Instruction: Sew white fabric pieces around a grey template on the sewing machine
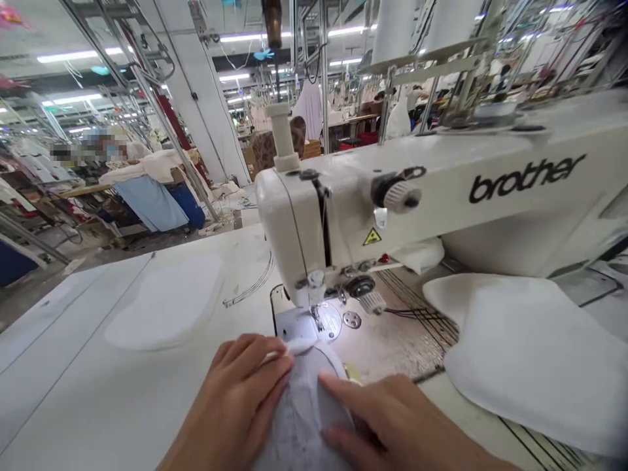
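A white Brother sewing machine stands on the table, its needle and presser foot over a lit needle plate. A small white fabric piece lies under the foot and runs back toward me. My left hand presses on the fabric's left side, fingers curled over its edge. On the fabric's right side rests my right hand, with the forefinger stretched toward the foot and the thumb against the cloth.
A stack of white cut pieces lies right of the needle. Another white piece rests on the white table at left. Thread cones stand behind the machine. Racks, cloth and another person fill the far workshop.
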Demonstrator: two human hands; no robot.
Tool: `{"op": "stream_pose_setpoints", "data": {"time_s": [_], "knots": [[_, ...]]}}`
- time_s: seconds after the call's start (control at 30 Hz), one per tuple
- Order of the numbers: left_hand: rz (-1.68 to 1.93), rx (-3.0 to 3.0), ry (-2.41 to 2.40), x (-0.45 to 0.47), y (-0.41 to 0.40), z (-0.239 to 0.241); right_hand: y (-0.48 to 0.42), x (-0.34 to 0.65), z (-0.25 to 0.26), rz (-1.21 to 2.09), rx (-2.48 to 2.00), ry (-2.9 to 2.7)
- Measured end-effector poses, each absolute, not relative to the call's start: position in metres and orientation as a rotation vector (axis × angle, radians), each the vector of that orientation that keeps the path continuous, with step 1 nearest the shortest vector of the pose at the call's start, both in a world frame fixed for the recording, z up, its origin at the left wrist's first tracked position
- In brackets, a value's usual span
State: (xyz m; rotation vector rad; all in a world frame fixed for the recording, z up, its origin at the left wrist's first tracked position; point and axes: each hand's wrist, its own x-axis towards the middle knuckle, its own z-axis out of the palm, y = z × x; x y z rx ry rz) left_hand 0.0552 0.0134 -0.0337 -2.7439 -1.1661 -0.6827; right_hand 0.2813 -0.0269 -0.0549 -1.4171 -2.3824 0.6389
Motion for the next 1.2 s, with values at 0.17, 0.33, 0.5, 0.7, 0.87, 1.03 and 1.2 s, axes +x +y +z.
{"op": "stream_pose_setpoints", "data": {"time_s": [0.17, 0.33, 0.5, 0.7, 0.87, 1.03, 1.2], "knots": [[-0.58, -2.72, -0.951, 0.059, -0.018, -0.026, -0.028, 0.278, -0.046, 0.616, -1.44, -2.35], [-0.544, -2.729, -0.968, 0.065, -0.04, -0.036, -0.03, 0.281, -0.043, 0.632, -1.396, -2.357], [-0.609, -2.713, -1.028, 0.065, -0.045, -0.043, -0.031, 0.278, -0.038, 0.619, -1.391, -2.367], [-0.583, -2.687, -1.012, 0.066, -0.045, -0.048, -0.036, 0.275, -0.032, 0.472, -1.438, -2.499], [-0.499, -2.668, -0.887, 0.067, -0.044, -0.044, -0.044, 0.273, -0.04, 0.149, -1.361, -2.601], [-0.501, -2.682, -0.864, 0.072, -0.046, -0.044, -0.07, 0.279, -0.037, 0.021, -1.313, -2.553], [-0.64, -2.705, -0.94, 0.074, -0.044, -0.053, -0.102, 0.305, -0.037, 0.184, -1.363, -2.41]]}}
